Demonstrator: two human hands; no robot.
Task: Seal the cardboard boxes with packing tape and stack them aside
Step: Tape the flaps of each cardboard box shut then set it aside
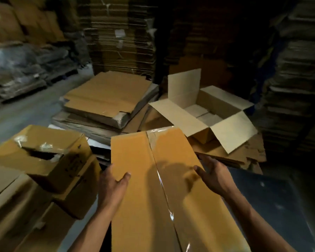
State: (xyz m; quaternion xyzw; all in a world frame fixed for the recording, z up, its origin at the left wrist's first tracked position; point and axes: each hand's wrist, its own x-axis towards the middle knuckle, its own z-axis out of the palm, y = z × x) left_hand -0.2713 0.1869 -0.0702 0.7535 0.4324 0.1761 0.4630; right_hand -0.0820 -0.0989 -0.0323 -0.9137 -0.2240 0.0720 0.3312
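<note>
A long brown cardboard box (135, 155) lies in front of me, its two top flaps closed and a strip of clear tape shining along the middle seam. My left hand (111, 184) grips its left edge, thumb on top and fingers down the side. My right hand (214, 176) holds the right edge the same way. Behind it stands an open box (225, 131) with its flaps spread and white packs inside. No tape roll is in view.
Brown boxes (49, 153) are piled at my left, the top one torn open. Flat cardboard sheets (105, 99) lie stacked ahead on the floor. Tall stacks of flattened cartons (122, 37) wall the back and right. Dark floor (273, 200) shows at right.
</note>
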